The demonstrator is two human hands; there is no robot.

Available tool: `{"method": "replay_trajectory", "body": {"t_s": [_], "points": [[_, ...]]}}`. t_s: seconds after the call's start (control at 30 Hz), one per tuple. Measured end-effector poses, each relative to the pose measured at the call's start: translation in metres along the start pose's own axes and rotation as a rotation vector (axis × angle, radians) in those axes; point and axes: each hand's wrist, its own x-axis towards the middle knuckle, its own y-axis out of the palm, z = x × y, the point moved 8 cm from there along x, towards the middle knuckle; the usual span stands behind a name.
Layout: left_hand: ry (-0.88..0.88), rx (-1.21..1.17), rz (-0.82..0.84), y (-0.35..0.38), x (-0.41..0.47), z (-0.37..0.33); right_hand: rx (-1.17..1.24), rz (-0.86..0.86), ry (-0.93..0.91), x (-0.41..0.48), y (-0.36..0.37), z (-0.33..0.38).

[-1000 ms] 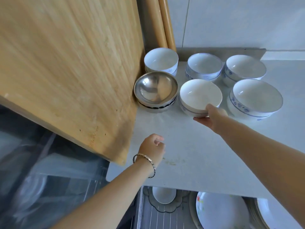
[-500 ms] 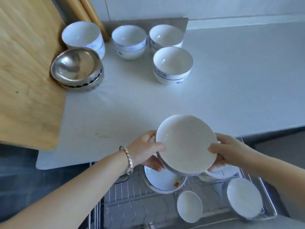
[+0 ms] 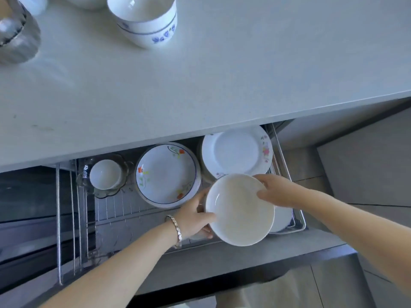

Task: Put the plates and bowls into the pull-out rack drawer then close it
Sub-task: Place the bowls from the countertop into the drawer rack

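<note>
A: Item one, the grip. Left hand (image 3: 195, 215) closed on the near-left rim of the white bowl (image 3: 240, 210), thumb over the edge, fingers beneath. Right hand (image 3: 275, 191) closed on the far-right rim of the same bowl. Two opposed holds, presumably so it stays level while it is guided down.

B: And where is the bowl?

A: Above the front right part of the pull-out rack drawer (image 3: 298, 218), mouth up, tilted slightly toward me. Whether its base touches anything I cannot tell; something pale shows under its right edge, likely more crockery.

B: What else is in the drawer?

A: Item two, flowered plate stack (image 3: 166, 174), centre, just beside the left hand. Item three, white plate with floral rim (image 3: 235, 152), back right, partly under the counter edge. Item four, small white bowl (image 3: 104, 174), back left, seated in a glass dish (image 3: 106, 192). Flat ware at the back, so I judge the front is being kept for bowls.

B: Still to shift?

A: On the countertop (image 3: 222, 85): blue-patterned bowl (image 3: 146, 21), well back from the edge; a steel bowl (image 3: 15, 34) at far left, cropped. More rims at the top border, too cut off to count.

B: Progress?

A: Part-way, in my judgement. The drawer is fully out and not yet closed. The risk is the rim knocking the plate stack on the way down.
</note>
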Motion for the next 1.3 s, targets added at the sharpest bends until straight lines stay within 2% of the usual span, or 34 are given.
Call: {"method": "replay_trajectory", "body": {"t_s": [0.07, 0.13, 0.2, 0.3, 0.43, 0.57, 0.97, 1.3], "points": [[-0.079, -0.065, -0.046, -0.012, 0.012, 0.033, -0.035, 0.015, -0.01, 0.016, 0.014, -0.007], [-0.19, -0.091, -0.196, -0.036, 0.024, 0.071, -0.083, 0.014, -0.033, 0.034, 0.023, -0.012], [-0.341, 0.125, -0.335, -0.06, 0.036, 0.107, -0.119, 0.019, -0.057, 0.048, 0.031, -0.014], [-0.471, 0.261, -0.337, -0.065, 0.056, 0.142, -0.216, 0.032, -0.077, 0.063, 0.04, -0.018], [-0.411, 0.197, -0.322, -0.054, 0.088, 0.159, -0.343, 0.008, -0.091, 0.072, 0.046, -0.017], [-0.394, 0.082, -0.376, -0.053, 0.101, 0.173, -0.322, 0.063, -0.117, 0.083, 0.06, -0.013], [-0.396, 0.162, -0.42, -0.085, 0.098, 0.182, -0.519, 0.103, -0.149, 0.12, 0.081, -0.004], [-0.363, 0.206, -0.409, -0.092, 0.101, 0.186, -0.697, -0.006, -0.163, 0.144, 0.108, 0.012]]}}
